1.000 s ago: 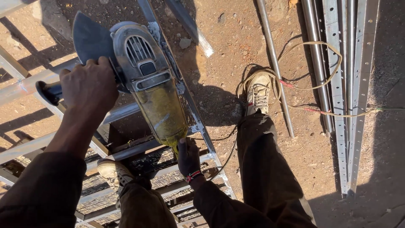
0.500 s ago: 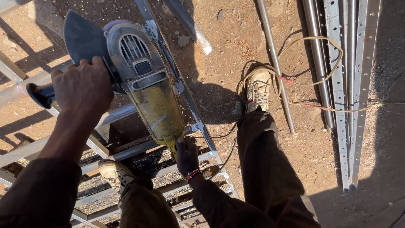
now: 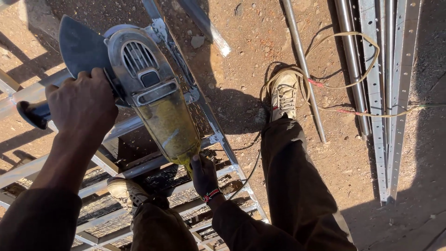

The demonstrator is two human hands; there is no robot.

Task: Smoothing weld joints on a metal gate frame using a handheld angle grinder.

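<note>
A large yellow and grey angle grinder [image 3: 155,100] hangs over a metal grille frame [image 3: 218,139] lying on the dirt. My left hand [image 3: 83,102] grips its black side handle at the upper left, beside the dark disc guard [image 3: 81,46]. My right hand [image 3: 204,174] is closed around the rear end of the grinder's yellow body, a beaded band on the wrist. One of my shoes [image 3: 127,193] stands on the frame's bars; the other shoe [image 3: 284,93] rests on the ground to the right.
Long steel rods [image 3: 304,74] and perforated angle bars [image 3: 378,116] lie on the dirt at right. A pale cable [image 3: 344,46] loops across them and around the right shoe. More metal bars [image 3: 204,23] lie at the top.
The grinder and both hands have shifted slightly left and up over the frame. Feet and cable stay put.
</note>
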